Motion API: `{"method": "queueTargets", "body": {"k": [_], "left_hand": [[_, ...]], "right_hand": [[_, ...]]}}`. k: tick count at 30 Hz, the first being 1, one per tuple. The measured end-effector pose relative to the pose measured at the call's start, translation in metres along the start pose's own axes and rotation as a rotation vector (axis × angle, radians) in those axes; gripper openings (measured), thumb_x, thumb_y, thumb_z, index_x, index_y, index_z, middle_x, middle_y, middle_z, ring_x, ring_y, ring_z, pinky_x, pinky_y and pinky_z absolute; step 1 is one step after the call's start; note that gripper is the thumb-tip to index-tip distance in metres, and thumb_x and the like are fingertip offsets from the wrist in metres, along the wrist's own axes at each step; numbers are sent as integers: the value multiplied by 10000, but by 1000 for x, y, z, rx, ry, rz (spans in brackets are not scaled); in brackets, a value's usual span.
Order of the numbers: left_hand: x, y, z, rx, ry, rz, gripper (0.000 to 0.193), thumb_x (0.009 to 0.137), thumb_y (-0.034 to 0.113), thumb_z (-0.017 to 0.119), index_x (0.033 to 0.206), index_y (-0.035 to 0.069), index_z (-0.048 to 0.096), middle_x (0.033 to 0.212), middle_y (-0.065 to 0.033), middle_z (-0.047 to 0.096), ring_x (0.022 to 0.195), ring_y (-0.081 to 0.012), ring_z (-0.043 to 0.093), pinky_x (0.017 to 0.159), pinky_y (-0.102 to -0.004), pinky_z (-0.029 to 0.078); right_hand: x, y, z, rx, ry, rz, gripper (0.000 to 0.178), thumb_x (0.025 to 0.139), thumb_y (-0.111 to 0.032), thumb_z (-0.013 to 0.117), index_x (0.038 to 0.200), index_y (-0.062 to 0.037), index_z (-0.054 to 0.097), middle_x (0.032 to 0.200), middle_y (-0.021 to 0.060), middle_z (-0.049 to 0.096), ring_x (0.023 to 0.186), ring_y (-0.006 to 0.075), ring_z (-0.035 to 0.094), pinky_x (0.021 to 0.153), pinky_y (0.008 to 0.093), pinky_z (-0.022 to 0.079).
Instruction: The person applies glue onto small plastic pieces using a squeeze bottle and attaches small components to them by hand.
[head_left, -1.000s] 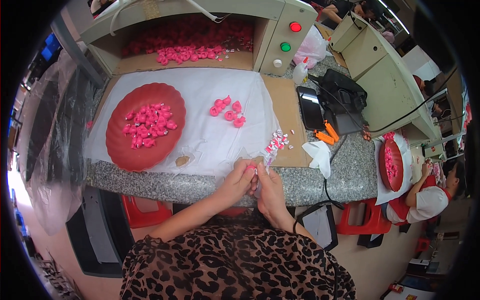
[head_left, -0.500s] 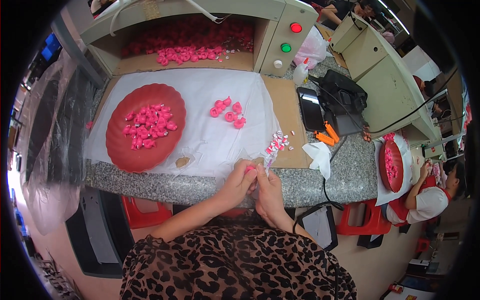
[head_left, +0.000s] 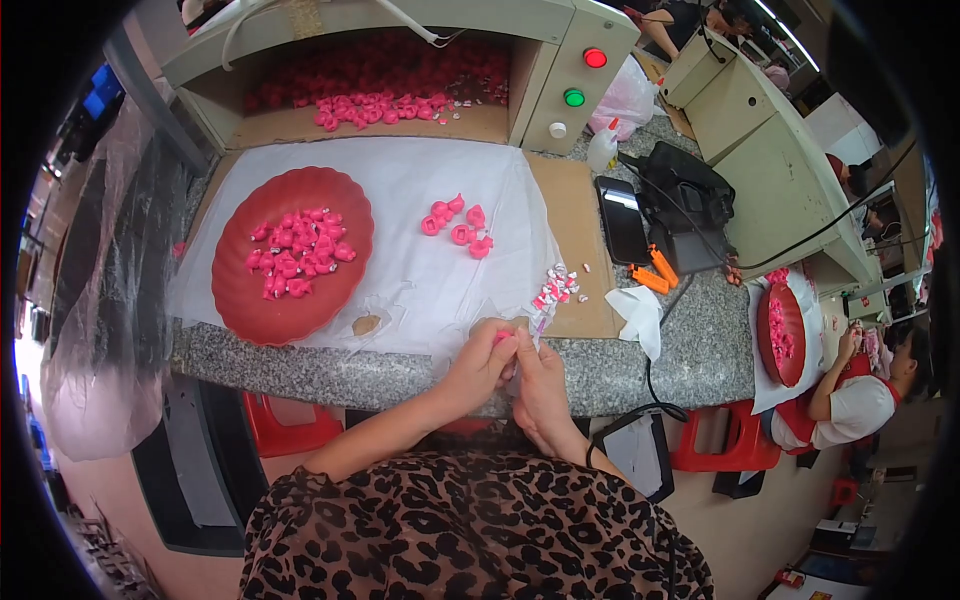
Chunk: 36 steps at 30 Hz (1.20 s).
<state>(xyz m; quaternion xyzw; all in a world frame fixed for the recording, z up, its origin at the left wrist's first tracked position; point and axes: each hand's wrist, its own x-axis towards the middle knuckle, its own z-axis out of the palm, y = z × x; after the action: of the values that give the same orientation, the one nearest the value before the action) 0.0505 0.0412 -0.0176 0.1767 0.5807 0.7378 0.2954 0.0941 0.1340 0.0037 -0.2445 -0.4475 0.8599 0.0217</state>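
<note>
My left hand (head_left: 480, 362) is closed around a small pink molded piece (head_left: 501, 338) at the counter's front edge; only a bit of the piece shows between the fingers. Pressed against it from the right, my right hand (head_left: 540, 385) is closed too, thumb and fingertips at the piece. Its underside is hidden by my fingers. Just beyond my hands lies a heap of small white and pink bits (head_left: 556, 287). Several loose pink pieces (head_left: 462, 234) rest on the white sheet (head_left: 410, 280) farther off. To the left, a red scalloped plate (head_left: 232, 270) holds many more pink pieces (head_left: 300, 250).
Behind the sheet stands a pale machine box (head_left: 550, 85) with more pink pieces inside. At the right are a phone (head_left: 622, 220), a black bag (head_left: 690, 190), orange clips (head_left: 655, 272), a white bottle (head_left: 603, 147) and a tissue (head_left: 637, 315). Another person (head_left: 850, 405) sits far right.
My hands stay together at the same place, with only a slight shift of the fingers around the pink piece. The things on the counter have not moved.
</note>
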Motion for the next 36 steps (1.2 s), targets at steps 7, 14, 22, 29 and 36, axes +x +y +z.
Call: {"method": "queueTargets", "body": {"k": [7,14,22,29,36], "left_hand": [[-7,16,-5,-42,-53,-122,198,902,194,354,1055,69,337,714,-23,436,521,-68,381,447,-191,341],[-18,26,-23,-538,-44,-258,355,901,371,304,1093,84,386,684,-27,405,469,-78,343,374,-178,264],[-20,66,-73,-806,258,87,413,899,405,281,1136,91,409,722,-32,452,480,-95,372,387,-215,285],[20,47,-52,-109,181,-1,365,832,251,505,1129,55,426,845,-81,488,546,-153,472,443,-273,387],[72,50,-51,1332,396,237,277,703,156,617,921,41,491,888,-117,486,754,-286,534,618,-370,440]], "right_hand": [[2,-4,-1,-11,3,60,271,851,-315,490,744,-66,508,592,-1,478,489,71,430,430,209,358],[3,-18,-8,42,-26,96,283,853,-330,477,770,-61,498,568,-14,428,487,74,408,414,213,341],[4,-19,-22,56,27,117,251,865,-287,441,787,-51,472,552,-12,388,482,94,385,428,246,323],[5,-19,-21,3,7,130,251,863,-292,437,792,-53,471,549,-10,391,484,101,392,435,255,332],[3,-16,-23,84,-62,69,251,856,-302,415,893,-55,442,665,49,467,527,136,449,455,276,378]]}}
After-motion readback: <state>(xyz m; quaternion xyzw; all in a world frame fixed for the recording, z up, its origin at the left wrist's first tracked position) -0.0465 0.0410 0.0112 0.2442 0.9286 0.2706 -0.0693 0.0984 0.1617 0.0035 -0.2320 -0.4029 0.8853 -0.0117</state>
